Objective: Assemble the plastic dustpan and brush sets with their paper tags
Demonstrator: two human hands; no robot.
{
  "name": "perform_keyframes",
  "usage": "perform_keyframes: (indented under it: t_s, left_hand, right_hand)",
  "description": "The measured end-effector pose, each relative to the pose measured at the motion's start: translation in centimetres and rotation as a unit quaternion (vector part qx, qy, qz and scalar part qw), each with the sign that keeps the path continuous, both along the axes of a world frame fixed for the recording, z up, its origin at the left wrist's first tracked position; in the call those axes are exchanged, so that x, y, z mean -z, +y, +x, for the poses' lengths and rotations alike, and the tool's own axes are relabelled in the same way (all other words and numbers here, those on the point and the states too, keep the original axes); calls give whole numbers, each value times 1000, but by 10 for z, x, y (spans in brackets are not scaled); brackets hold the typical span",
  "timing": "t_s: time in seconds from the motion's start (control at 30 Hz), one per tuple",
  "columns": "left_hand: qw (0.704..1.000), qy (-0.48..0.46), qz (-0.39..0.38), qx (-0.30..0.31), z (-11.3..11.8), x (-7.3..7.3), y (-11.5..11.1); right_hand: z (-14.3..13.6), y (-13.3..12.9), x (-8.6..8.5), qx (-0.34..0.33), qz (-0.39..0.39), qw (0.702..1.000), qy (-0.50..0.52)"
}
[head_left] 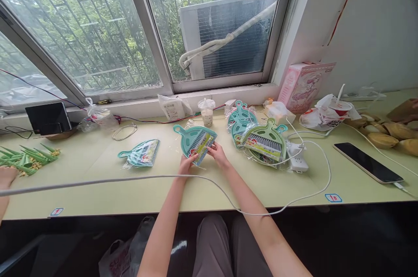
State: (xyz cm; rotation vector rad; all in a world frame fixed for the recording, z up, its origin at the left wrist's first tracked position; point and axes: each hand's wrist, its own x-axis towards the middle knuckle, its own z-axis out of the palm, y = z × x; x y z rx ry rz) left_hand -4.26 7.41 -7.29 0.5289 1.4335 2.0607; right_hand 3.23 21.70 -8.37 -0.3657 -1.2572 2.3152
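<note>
Between my two hands is a teal dustpan and brush set point(192, 136) in clear wrapping, with a printed label across its bristles. My left hand point(187, 163) grips its lower left edge, fingers closed on it. At the right edge, my right hand point(218, 155) pinches the label side. Another teal dustpan set point(142, 153) lies to the left on the table. On the right, a green dustpan set point(267, 143) rests in a pile, with more wrapped teal dustpan sets point(240, 116) behind it.
A white cable point(209, 177) loops across my forearms to a power strip point(298, 159). A phone point(367, 161) lies at the right on the table point(107, 196). Cups point(207, 113) and a pink box point(305, 87) stand by the window. At far left, another person's hand point(8, 177) is near green pieces.
</note>
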Motion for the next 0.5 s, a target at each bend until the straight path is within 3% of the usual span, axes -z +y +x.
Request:
perform_keyframes:
  t_s: [0.3, 0.5]
  left_hand:
    - [994, -22, -50, 97, 13, 1, 0]
    - [997, -56, -35, 30, -1, 1, 0]
  right_hand:
    - [-1, -4, -3, 82, 11, 996, 16]
    - [2, -4, -9, 77, 52, 995, -38]
